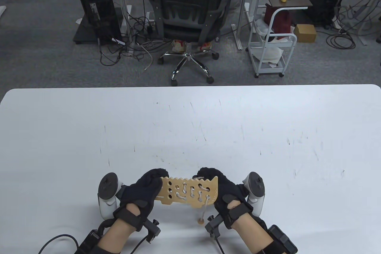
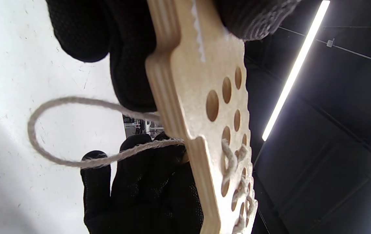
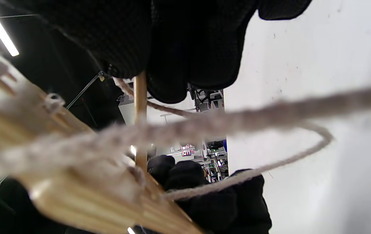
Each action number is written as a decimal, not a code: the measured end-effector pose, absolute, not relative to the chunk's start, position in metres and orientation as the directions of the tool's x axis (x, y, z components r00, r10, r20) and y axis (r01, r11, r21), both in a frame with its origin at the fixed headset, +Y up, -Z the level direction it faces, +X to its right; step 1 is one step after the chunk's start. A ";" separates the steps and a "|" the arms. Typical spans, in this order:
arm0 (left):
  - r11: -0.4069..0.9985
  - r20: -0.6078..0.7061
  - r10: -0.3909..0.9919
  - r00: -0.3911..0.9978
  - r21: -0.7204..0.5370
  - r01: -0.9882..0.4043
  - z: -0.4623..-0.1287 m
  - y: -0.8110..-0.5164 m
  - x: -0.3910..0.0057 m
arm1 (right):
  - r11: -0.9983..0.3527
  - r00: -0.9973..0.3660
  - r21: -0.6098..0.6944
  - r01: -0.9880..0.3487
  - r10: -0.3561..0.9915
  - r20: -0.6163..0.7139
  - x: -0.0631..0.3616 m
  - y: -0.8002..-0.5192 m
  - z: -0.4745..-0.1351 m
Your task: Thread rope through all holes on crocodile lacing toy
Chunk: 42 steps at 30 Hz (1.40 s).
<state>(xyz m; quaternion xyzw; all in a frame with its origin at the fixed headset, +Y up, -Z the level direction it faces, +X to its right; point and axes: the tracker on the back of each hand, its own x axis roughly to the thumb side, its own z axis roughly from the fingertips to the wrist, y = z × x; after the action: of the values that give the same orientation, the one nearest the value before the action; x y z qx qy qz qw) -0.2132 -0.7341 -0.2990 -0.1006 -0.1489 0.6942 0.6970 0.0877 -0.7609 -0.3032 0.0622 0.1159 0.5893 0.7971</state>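
Note:
The flat wooden crocodile board [image 1: 190, 191] is held up off the table near the front edge. My left hand [image 1: 146, 190] grips its left end, fingers [image 2: 130, 65] curled behind it. My right hand [image 1: 221, 190] sits behind the right end and pinches a thin wooden needle [image 3: 139, 113] between its fingers [image 3: 188, 48]. Pale rope [image 1: 199, 190] is laced through the holes on the right; those on the left show bare [image 2: 212, 105]. A slack rope loop [image 2: 74, 100] hangs behind the board. A rope end with a wooden bead [image 1: 201, 221] dangles below.
The white table [image 1: 190, 123] stretches away behind the hands. Beyond its far edge a person sits on an office chair [image 1: 187, 12], beside a white trolley [image 1: 269, 48]. Cables trail from both wrists at the front edge.

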 end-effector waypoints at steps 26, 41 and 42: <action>-0.040 0.018 0.999 -0.050 -0.371 -0.928 -0.298 -0.735 -0.210 | 0.014 0.035 0.276 -0.961 0.997 0.072 0.079 -0.745 -0.298; -0.018 0.000 1.000 -0.019 -0.380 -0.925 -0.298 -0.741 -0.203 | 0.217 0.239 0.404 -0.888 0.971 0.003 0.063 -0.747 -0.293; -0.010 0.005 1.000 -0.013 -0.377 -0.926 -0.298 -0.741 -0.203 | 0.232 0.251 0.408 -0.883 0.968 -0.007 0.062 -0.748 -0.293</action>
<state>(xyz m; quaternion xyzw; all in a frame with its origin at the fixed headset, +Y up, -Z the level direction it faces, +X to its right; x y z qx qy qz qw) -0.2029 -0.7412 -0.2976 -0.1332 -0.1381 0.6980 0.6899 0.0624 -0.7476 -0.2929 0.1632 0.1304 0.5978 0.7739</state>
